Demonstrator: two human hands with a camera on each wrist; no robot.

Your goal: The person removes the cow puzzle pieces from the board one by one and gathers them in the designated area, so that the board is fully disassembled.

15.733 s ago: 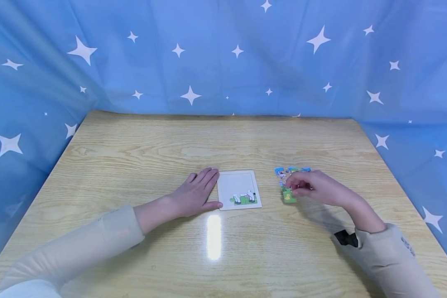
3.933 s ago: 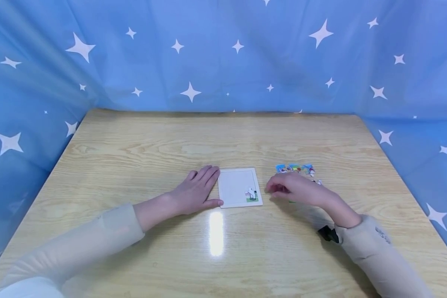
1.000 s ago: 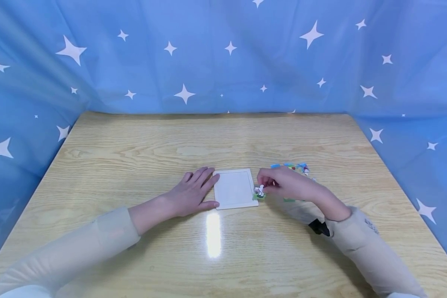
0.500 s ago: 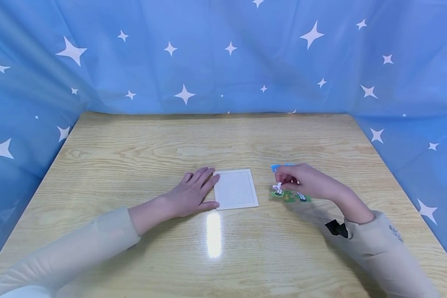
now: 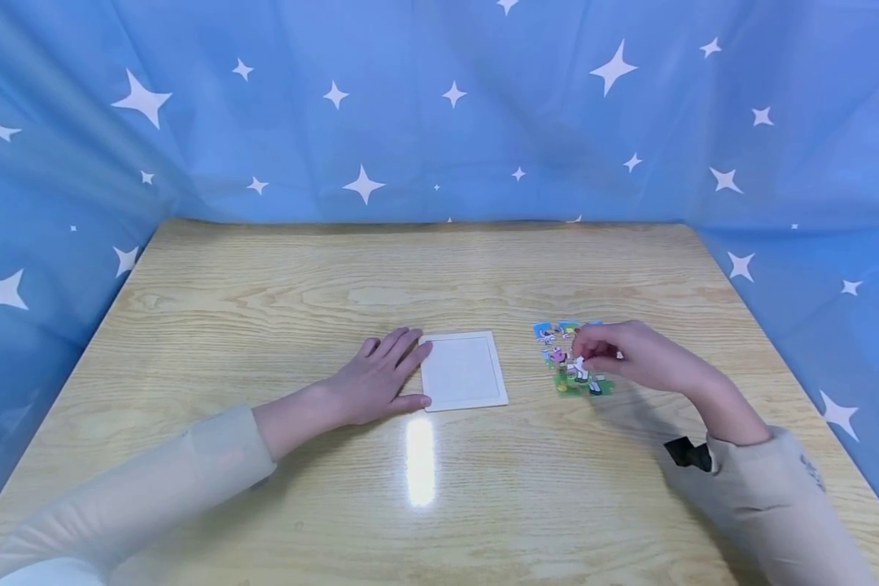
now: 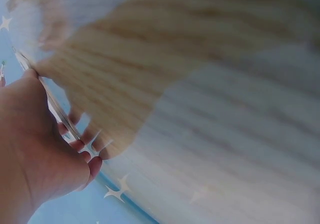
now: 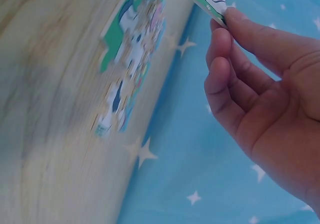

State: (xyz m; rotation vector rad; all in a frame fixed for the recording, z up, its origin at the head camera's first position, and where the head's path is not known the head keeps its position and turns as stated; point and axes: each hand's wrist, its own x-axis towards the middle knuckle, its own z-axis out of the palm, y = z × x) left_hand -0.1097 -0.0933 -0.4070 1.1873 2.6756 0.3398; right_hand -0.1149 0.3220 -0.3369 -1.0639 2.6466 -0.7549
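My right hand (image 5: 640, 358) pinches a small jigsaw piece (image 5: 579, 370) with a green and white print between thumb and index finger. In the right wrist view, that piece (image 7: 210, 1) is lifted off the table. Below and left of it lie several other jigsaw pieces (image 5: 555, 356), some hidden by the hand. My left hand (image 5: 369, 381) lies along the left side of a square white puzzle tray (image 5: 463, 373), fingers extended and touching its edge. No pieces sit in the tray. The left wrist view shows the fingers and thumb (image 6: 30, 78) at the tray's thin edge.
Everything stands on a wood-grain table (image 5: 300, 505) with a bright light reflection in front of the tray. A blue curtain (image 5: 410, 122) with white stars surrounds its back and sides.
Several pieces lay in the tray at first, later one. The right hand has carried that last piece rightward from the tray to over the other pieces. The left hand has stayed by the tray.
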